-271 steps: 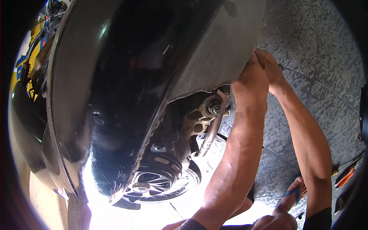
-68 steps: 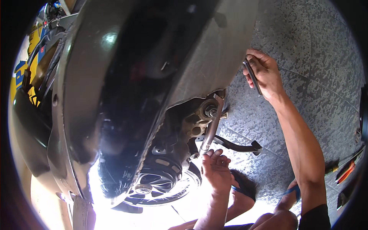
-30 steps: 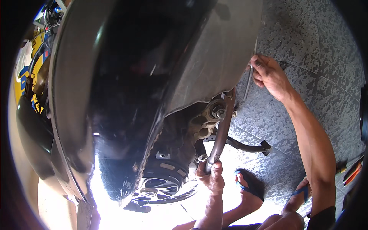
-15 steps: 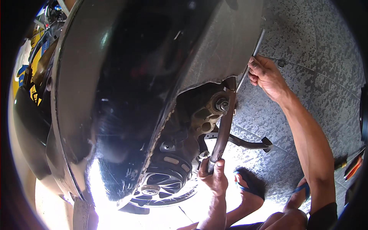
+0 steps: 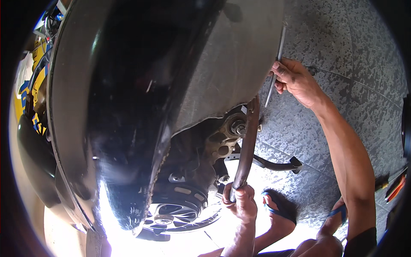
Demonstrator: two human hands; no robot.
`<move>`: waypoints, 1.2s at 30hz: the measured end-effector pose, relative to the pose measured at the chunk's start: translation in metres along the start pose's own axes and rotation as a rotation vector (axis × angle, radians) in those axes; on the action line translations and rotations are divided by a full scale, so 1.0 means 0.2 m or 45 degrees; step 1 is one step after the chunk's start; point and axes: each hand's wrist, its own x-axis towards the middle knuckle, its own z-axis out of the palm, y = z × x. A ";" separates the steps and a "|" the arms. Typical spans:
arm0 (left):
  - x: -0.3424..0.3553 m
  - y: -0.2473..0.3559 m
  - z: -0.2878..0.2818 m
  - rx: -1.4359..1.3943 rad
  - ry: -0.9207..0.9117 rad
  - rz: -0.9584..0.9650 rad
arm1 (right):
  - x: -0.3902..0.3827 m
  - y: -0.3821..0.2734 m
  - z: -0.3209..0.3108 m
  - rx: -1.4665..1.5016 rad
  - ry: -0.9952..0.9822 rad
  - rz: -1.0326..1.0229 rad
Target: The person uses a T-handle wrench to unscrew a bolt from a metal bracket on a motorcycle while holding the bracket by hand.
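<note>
My left hand (image 5: 243, 204) is wrapped round the lower end of a dark, slightly curved metal bar (image 5: 247, 147). The bar stands beside the exposed underside of a motor scooter, its upper end by the edge of the body panel (image 5: 124, 94). Pinched between the fingers of my right hand (image 5: 297, 80) is a thin silver metal rod (image 5: 270, 95), held near its middle just right of the panel. The rod's lower tip hangs apart from the bar. A bolted shaft end (image 5: 238, 127) on the engine casing shows behind the bar.
A spoked wheel (image 5: 192, 217) sits low under the body. One dark stand leg (image 5: 276, 164) juts right over the speckled grey tile floor (image 5: 342, 98). My sandalled feet (image 5: 278, 210) are close to the left hand. Orange-handled tools (image 5: 396, 188) lie at far right.
The rod has moved slightly left and up in my right hand, its lower tip now away from the bar. The body panel and bar have shifted left in view, with the bar more upright.
</note>
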 end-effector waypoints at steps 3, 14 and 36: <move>0.00 0.00 0.00 0.012 -0.024 0.011 | 0.01 0.04 -0.02 0.089 -0.039 -0.006; 0.02 -0.06 -0.01 0.073 0.049 0.062 | -0.06 0.15 -0.12 0.246 -0.035 0.186; 0.03 -0.04 0.00 -0.033 0.117 0.034 | -0.96 -0.26 -0.48 0.773 0.022 0.000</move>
